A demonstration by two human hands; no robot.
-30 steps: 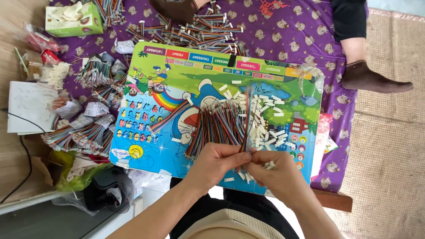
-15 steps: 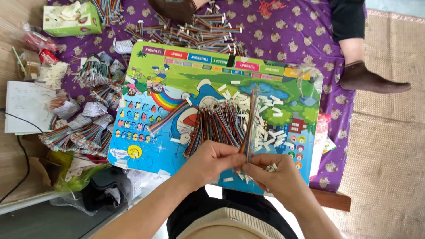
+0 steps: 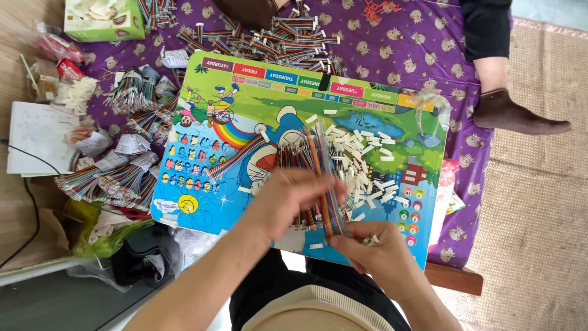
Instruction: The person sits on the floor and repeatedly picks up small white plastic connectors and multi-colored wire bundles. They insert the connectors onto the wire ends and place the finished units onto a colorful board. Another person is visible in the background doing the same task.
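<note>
My left hand [image 3: 291, 199] lies over a fanned bunch of rainbow-coloured ribbon cables [image 3: 300, 156] on a bright cartoon-printed board [image 3: 257, 98]. My right hand [image 3: 370, 251] pinches the near end of one thin strip of those cables [image 3: 321, 178], which stands up from the bunch and points away from me. Several small white connector pieces [image 3: 367, 168] are scattered on the board just right of the cables; a few sit in my right palm.
More bundled ribbon cables lie at the left [image 3: 116, 178] and at the far edge [image 3: 275, 40] on a purple patterned cloth [image 3: 404, 37]. A green box [image 3: 104, 18] stands far left. Another person's leg in a dark sock [image 3: 511, 113] rests at the right, on a woven mat [image 3: 545, 214].
My left hand has slid over the cable bunch and blurs with motion. The single strip in my right hand has tilted slightly leftward. The view has shifted a little.
</note>
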